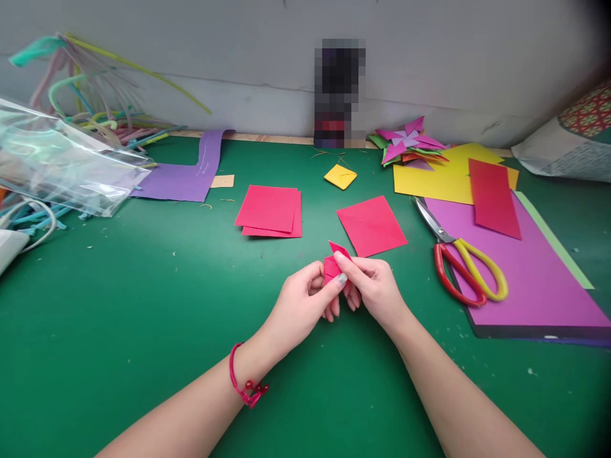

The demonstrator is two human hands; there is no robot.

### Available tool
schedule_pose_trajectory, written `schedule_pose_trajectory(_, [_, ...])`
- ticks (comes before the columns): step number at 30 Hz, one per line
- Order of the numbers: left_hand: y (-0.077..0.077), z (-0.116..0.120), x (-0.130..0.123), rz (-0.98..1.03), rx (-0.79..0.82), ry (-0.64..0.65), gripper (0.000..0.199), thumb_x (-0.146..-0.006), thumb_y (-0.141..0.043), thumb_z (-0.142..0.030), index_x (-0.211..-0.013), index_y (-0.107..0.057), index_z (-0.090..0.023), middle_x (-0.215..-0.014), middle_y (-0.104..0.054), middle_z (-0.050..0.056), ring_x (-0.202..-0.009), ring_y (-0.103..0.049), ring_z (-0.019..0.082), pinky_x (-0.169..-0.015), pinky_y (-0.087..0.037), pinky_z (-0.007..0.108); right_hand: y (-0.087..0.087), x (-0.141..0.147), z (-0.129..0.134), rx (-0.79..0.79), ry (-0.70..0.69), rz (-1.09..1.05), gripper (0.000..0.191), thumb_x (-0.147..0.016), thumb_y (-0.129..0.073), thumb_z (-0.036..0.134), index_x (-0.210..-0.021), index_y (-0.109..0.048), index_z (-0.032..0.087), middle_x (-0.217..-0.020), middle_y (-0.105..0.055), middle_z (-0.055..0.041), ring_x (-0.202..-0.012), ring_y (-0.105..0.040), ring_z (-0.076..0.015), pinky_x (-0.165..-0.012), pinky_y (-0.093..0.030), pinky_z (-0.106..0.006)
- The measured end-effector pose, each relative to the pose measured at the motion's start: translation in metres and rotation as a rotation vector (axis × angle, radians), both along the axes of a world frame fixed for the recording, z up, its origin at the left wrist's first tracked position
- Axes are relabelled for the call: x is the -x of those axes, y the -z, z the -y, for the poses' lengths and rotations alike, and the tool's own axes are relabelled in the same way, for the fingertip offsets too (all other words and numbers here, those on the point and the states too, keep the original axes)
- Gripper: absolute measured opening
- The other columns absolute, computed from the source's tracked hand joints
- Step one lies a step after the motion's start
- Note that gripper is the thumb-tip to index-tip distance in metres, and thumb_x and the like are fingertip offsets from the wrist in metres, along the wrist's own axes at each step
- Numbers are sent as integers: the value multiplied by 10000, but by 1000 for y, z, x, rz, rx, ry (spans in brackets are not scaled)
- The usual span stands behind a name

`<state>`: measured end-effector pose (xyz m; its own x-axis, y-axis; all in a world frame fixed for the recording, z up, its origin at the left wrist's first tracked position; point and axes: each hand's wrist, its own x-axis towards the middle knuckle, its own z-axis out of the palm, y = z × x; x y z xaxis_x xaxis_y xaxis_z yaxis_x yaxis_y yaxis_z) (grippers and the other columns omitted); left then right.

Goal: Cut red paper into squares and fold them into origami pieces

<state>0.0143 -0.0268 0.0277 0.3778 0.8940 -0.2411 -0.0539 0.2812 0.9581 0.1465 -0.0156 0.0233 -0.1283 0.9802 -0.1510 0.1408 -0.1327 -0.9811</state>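
Note:
Between my two hands is a small folded piece of red paper (pixel 331 268), held just above the green table. My left hand (pixel 305 294) pinches it from the left, with the thumb pressed across its front. My right hand (pixel 375 286) grips its upper right part between thumb and fingers. Part of the folded paper is hidden behind the thumbs. Just beyond my hands lies a red paper square (pixel 372 226) with faint creases. Farther left, overlapping red squares (pixel 268 208) lie flat, one on top of another.
Scissors (pixel 446 238) with red and yellow handles rest partly on a purple paper stack (pixel 534 273) at the right. Yellow paper (pixel 429 181), folded paper stars (pixel 405 140) and a yellow folded square (pixel 340 176) lie behind. Pipe cleaners (pixel 109 121) and a clear plastic bag (pixel 71 165) occupy the left.

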Motion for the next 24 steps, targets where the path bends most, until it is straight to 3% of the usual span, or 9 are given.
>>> schedule_pose_trajectory(3, [1, -4, 4, -5, 16, 74, 220, -825, -475, -353, -749, -501, -148, -487, -516, -30, -414, -478, 81, -427, -406, 190, -1, -6, -1, 39, -59, 5, 475, -811, -492, 441, -421, -446, 174, -305, -398, 61, -271, -372, -70, -335, -293, -205])
schedule_pose_trajectory(9, [2, -5, 6, -13, -56, 61, 166, -827, -466, -292, -726, -483, -161, -539, -522, -25, -480, -508, 90, -499, -435, 207, -5, -17, -4, 149, -207, 16, 428, -815, -469, 471, -528, -533, 161, -336, -448, 53, -322, -404, -72, -374, -307, -190])
schedule_pose_trajectory(15, [-9, -4, 13, -134, -102, 199, 184, -808, -464, -314, -768, -556, -159, -710, -600, 20, -633, -558, 128, -609, -463, 243, -9, -25, 1, 165, -195, 47, 346, -781, -520, 472, -616, -499, 169, -460, -510, 52, -383, -391, -70, -387, -272, -185])
schedule_pose_trajectory(19, [-7, 1, 21, -302, -79, 201, 222, -762, -528, -388, -775, -576, -172, -682, -604, 13, -605, -557, 135, -565, -454, 239, -7, -27, 12, 136, -309, 118, 347, -795, -516, 445, -589, -505, 165, -435, -468, 62, -415, -413, -74, -420, -293, -183])
schedule_pose_trajectory(24, [3, 2, 20, -185, 34, 181, 172, -768, -532, -330, -767, -551, -159, -637, -599, 11, -547, -574, 128, -545, -483, 252, -1, -26, 21, 118, -248, 93, 392, -862, -392, 439, -599, -511, 172, -489, -502, 49, -376, -396, -62, -375, -302, -177])
